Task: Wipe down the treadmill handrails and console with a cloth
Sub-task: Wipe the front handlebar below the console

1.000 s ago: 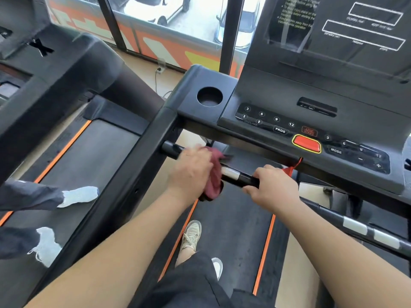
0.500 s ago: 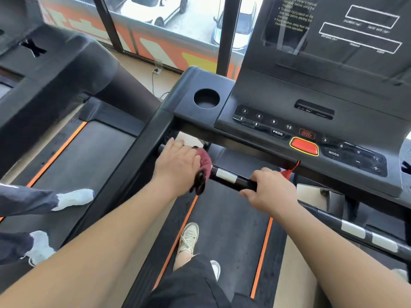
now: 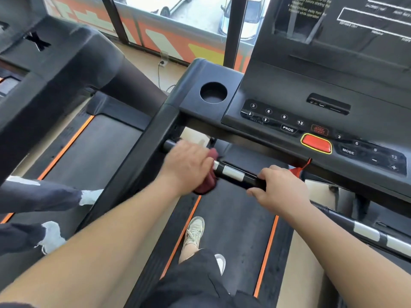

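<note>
A black front handrail (image 3: 235, 174) with silver sensor bands runs below the treadmill console (image 3: 289, 101). My left hand (image 3: 189, 165) is wrapped around the bar near its left end, clutching a dark red cloth (image 3: 208, 185) against it; the cloth shows above and below my palm. My right hand (image 3: 280, 188) grips the same bar a short way to the right, bare. The console carries number keys, a PROG key and a red stop button (image 3: 315, 143).
A round cup holder (image 3: 213, 92) sits at the console's left corner. A red safety cord (image 3: 299, 168) hangs under the stop button. Another treadmill (image 3: 66, 70) stands to the left with another person's legs and white shoes (image 3: 52, 236) on its belt. Windows lie ahead.
My left hand slid with the cloth toward the bar's left end, then came back right a little. My right hand has stayed gripping the bar.
</note>
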{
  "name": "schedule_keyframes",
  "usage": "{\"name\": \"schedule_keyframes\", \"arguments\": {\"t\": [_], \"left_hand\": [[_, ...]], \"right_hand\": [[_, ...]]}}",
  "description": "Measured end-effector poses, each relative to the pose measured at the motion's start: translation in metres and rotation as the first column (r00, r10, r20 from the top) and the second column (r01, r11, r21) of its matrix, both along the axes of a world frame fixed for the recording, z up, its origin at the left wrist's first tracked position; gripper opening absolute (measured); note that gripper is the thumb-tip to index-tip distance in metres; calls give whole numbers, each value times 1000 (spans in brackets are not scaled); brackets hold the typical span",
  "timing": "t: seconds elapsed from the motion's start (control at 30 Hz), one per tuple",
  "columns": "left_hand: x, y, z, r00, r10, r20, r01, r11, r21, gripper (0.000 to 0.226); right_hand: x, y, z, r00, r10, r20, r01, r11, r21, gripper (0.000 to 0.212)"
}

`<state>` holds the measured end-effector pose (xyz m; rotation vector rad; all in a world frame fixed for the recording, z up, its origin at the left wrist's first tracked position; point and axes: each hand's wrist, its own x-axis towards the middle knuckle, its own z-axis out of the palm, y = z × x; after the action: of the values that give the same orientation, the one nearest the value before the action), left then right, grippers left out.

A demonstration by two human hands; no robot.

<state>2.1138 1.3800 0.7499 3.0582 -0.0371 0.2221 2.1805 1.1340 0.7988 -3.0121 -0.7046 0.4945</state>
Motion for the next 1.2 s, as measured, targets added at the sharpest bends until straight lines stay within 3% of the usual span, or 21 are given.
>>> {"name": "schedule_keyframes", "arguments": {"t": [0.13,0.2,0.27,0.3,0.33,0.43,0.47,0.53,0.6,0.67,0.73,0.8,0.87,1.0,1.13,1.2], "left_hand": [[7,-5,6,992,114,-52,-110,990,86,20],[6,-18,0,985,145,-89,-139,988,71,26],[9,-7,6,989,47,-140,-43,998,35,32],[16,2,13,969,-6,-246,11,1000,21,35],[28,8,23,928,-28,-372,45,998,38,41],[72,17,39,722,114,-683,-94,993,67,56],[81,14,40,659,122,-742,-119,991,57,53],[88,0,39,627,75,-775,-35,997,68,43],[77,-31,32,738,24,-675,82,989,125,37],[46,-75,25,900,-76,-429,104,994,41,32],[12,-102,9,971,-123,-203,106,990,-94,28],[-4,-88,-9,981,-184,-57,175,974,-143,36],[-5,-44,-14,979,-195,-61,190,979,-76,43],[-2,25,0,992,35,-124,-30,999,42,42],[21,-24,15,951,262,-166,-239,960,146,43],[22,-69,17,965,178,-193,-160,982,105,26]], "right_hand": [[0,0,1,1000,-4,-5,4,1000,8,42],[-1,-1,0,1000,-1,2,1,1000,13,43],[-1,-1,-1,1000,-8,7,8,1000,26,44],[-1,-1,-1,1000,-13,4,13,1000,28,45],[0,-1,-1,1000,-18,-4,19,999,26,45],[-1,-1,0,1000,-22,-22,23,1000,21,46],[-1,-1,0,999,-26,-22,27,999,19,46],[-2,0,0,999,-32,-16,32,999,12,45],[-2,0,0,999,-33,-13,33,999,6,42],[-4,0,0,999,-34,-7,34,999,26,35],[-5,0,0,1000,-29,12,28,999,35,25],[-5,1,1,1000,-20,10,20,999,28,27],[-4,1,1,1000,-18,2,18,1000,12,36],[-3,-1,1,999,-38,-20,39,999,12,43],[-4,0,1,999,-45,-7,45,999,23,43],[-5,1,2,998,-59,-15,60,998,25,39]]}}
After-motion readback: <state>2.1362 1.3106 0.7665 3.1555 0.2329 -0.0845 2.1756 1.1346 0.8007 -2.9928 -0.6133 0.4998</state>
